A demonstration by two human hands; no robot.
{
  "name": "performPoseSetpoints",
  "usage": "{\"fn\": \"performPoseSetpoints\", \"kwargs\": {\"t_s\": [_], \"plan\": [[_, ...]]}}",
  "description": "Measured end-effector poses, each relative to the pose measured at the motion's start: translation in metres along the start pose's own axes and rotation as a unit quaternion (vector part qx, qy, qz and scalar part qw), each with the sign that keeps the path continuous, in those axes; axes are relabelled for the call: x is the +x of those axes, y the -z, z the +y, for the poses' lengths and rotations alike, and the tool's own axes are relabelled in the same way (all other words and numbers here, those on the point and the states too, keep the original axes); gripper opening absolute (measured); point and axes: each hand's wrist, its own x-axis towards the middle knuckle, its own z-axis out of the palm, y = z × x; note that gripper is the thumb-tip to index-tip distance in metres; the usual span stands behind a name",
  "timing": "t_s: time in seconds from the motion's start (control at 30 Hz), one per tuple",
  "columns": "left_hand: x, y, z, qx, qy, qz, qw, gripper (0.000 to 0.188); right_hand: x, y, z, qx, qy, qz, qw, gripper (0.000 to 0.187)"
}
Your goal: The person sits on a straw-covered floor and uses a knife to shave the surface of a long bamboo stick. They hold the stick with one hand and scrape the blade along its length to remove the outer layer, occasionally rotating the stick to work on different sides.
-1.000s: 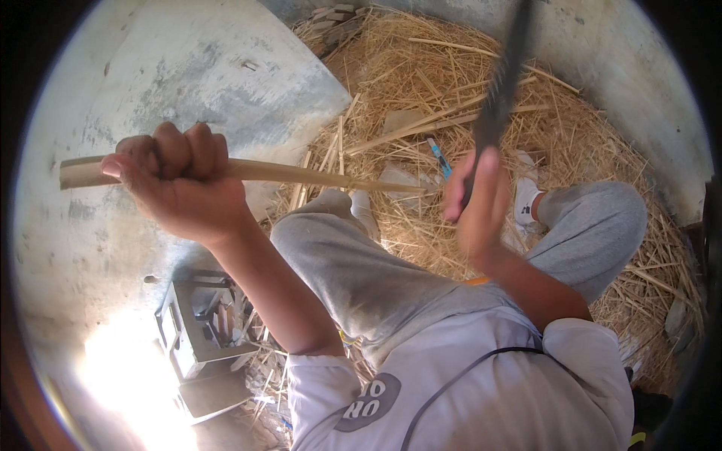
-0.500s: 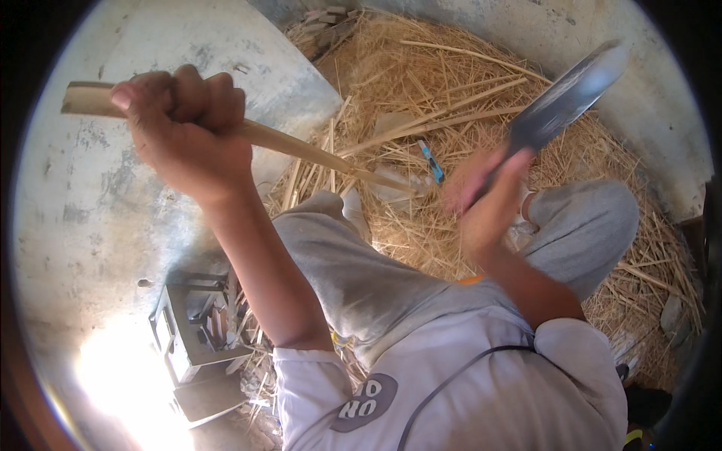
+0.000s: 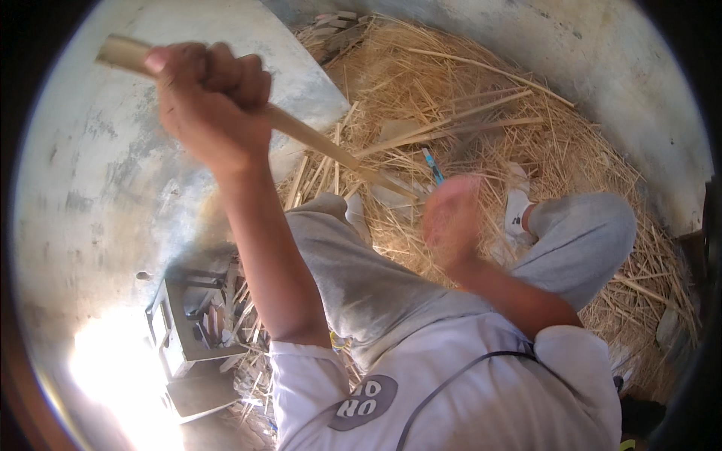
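Observation:
Raised at the upper left, my left hand [image 3: 214, 105] is closed around a split bamboo strip [image 3: 320, 143]. The strip slants down to the right, and its far end is above the litter between my feet. My right hand [image 3: 455, 222], smeared by motion, is curled near that lower end. Only a faint dark streak beyond it shows the broad-bladed knife [image 3: 475, 143], which was plain in the earlier frame. Whether the blade touches the strip I cannot tell. Just past my right hand lies a blue utility cutter [image 3: 432, 166], partly covered by it.
Straw-like shavings [image 3: 421, 75] and long bamboo strips [image 3: 481, 109] cover the floor. A pale wall [image 3: 602, 75] curves behind them. At the lower left stands a box-like frame [image 3: 177, 331] with wood scraps inside. My bent legs [image 3: 361, 263] flank the working spot.
My right hand has swung down and to the left, and the knife has turned into a blur. My left hand has risen and shifted right with the bamboo strip.

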Motion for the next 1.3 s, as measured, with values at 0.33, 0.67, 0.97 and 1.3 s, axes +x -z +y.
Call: {"fn": "performPoseSetpoints", "kwargs": {"t_s": [0.33,0.67,0.97,1.3], "plan": [[0.017,0.006,-0.008,-0.008,0.017,0.022,1.000,0.051,0.044,-0.032,-0.107,-0.247,-0.016,-0.082,0.966,0.050],[0.017,-0.017,-0.018,0.001,0.009,-0.028,1.000,0.049,0.018,-0.038,-0.046,-0.198,-0.367,-0.118,0.901,0.048],[0.013,-0.014,-0.008,0.018,-0.020,0.018,0.999,0.050,0.022,-0.027,-0.057,-0.010,-0.038,0.055,0.998,0.044],[0.007,0.004,-0.004,0.033,-0.014,0.052,0.998,0.049,0.040,-0.049,-0.113,-0.214,0.007,-0.107,0.971,0.051]]}}
